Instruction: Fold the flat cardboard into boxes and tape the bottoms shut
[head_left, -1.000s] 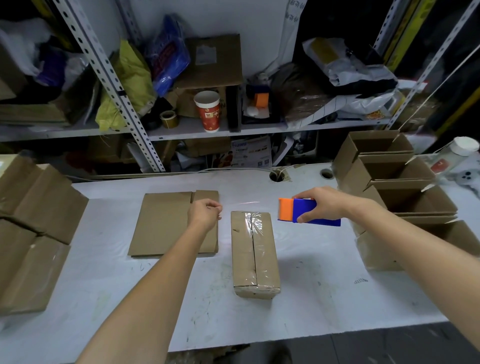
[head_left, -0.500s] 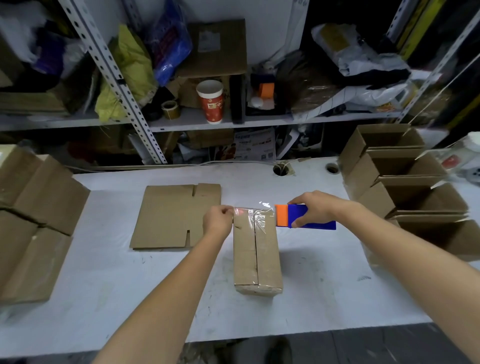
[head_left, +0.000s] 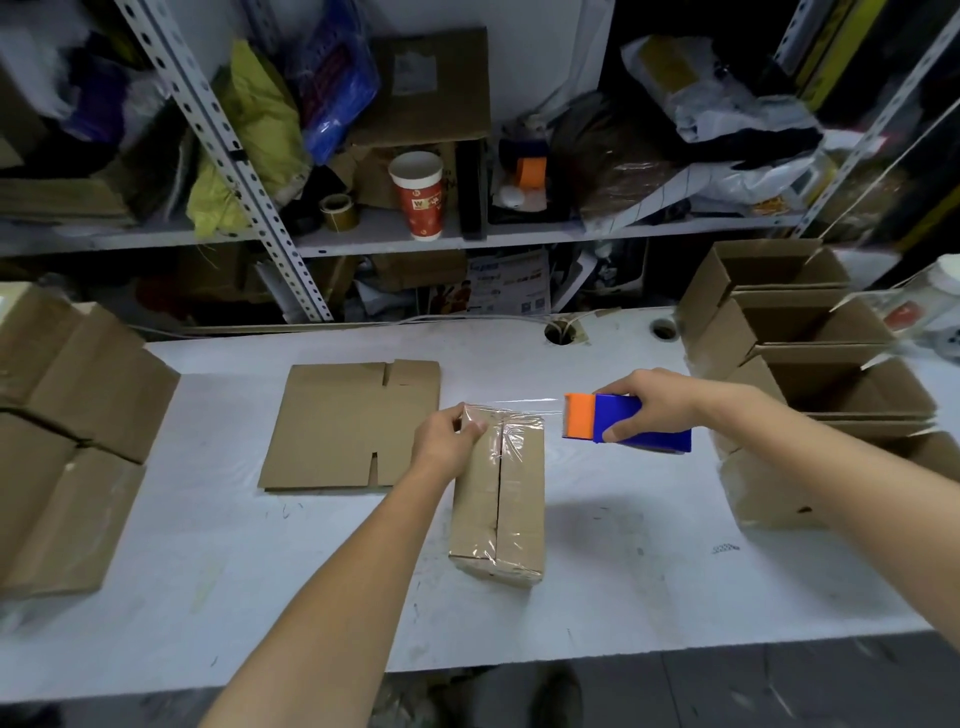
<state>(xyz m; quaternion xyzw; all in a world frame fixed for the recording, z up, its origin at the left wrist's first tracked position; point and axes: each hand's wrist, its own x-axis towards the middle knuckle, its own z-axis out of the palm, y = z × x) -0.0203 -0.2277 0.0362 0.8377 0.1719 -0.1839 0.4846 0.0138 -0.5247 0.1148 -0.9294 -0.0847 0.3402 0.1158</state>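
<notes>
Left hand (head_left: 449, 439) moved off flat brown cardboard sheet (head_left: 343, 426) at 10 o'clock onto taped brown cardboard box (head_left: 498, 499) mid-tabletop (head_left: 649, 571), fingers curled pinning its far-left corner, right hand (head_left: 649, 402) gripping blue-and-orange plastic tape dispenser (head_left: 623, 423) at 2 o'clock, likely tensioning clear tape strip (head_left: 524, 401) for a cross-seal.

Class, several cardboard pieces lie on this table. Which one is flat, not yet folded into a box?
The cardboard sheet left of the left hand; the taped box beside it and all the others are folded up.
</notes>
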